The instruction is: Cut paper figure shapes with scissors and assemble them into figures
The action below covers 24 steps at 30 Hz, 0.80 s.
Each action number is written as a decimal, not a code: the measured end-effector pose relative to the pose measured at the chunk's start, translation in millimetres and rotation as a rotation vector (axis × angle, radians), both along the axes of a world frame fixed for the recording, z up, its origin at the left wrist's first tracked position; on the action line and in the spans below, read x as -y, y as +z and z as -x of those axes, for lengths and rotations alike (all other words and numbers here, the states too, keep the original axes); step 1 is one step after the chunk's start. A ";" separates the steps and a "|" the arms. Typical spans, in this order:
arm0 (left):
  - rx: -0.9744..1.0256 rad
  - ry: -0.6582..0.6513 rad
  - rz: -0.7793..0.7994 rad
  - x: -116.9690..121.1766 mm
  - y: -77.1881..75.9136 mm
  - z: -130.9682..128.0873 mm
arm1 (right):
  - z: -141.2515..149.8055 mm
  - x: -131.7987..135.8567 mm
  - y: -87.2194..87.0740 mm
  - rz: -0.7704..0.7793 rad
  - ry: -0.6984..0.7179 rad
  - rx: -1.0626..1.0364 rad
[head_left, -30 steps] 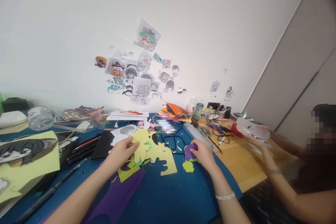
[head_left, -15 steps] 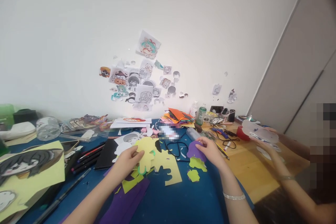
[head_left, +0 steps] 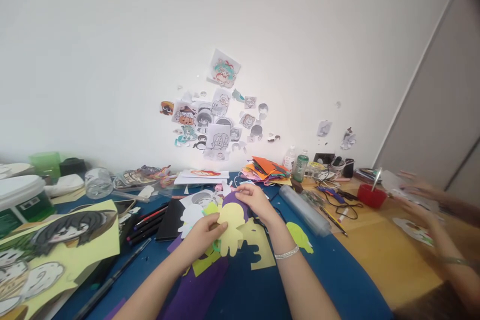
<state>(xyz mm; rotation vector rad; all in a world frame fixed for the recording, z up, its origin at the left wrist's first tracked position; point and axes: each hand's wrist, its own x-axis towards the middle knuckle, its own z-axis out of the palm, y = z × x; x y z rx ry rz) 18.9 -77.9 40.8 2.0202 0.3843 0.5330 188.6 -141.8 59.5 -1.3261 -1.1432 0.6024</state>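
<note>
My left hand (head_left: 208,230) pinches a pale yellow paper cutout (head_left: 232,230) shaped like a small figure with rounded limbs. In my right hand (head_left: 255,200) is a purple paper cutout (head_left: 229,199), held behind the top of the yellow one so that its rounded edge shows above it. Under and behind them lie a yellow paper offcut (head_left: 262,247) with notches, lime green scraps (head_left: 204,264) and a purple sheet (head_left: 198,292). A lime green cutout (head_left: 300,236) rests on the blue cover to the right of my right forearm.
Markers (head_left: 148,225) and a black pad (head_left: 170,220) lie to the left, beyond a yellow sheet with drawn figures (head_left: 108,247). A clear plastic roll (head_left: 305,210), a pencil (head_left: 333,221) and a red container (head_left: 371,196) are at the right. A co-worker's hands (head_left: 416,205) handle paper there.
My right hand has brought the purple cutout left to the yellow one, leaving the lime green cutout on the table. The view has shifted left.
</note>
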 end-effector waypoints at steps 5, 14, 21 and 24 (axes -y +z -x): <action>-0.077 0.125 -0.062 -11.7 -13.5 -5.0 | 2.1 -16.0 -16.6 -0.135 -0.063 -0.052; -0.083 0.148 -0.162 -8.1 -16.7 -7.0 | -28.4 -4.2 -17.3 -0.345 -0.371 -0.330; -0.082 0.195 -0.121 -9.3 -8.0 -2.0 | -16.4 5.0 -18.6 -0.040 -0.135 0.068; -0.082 0.244 -0.104 -10.9 -7.3 -0.9 | -4.7 9.8 -14.3 0.051 -0.049 0.082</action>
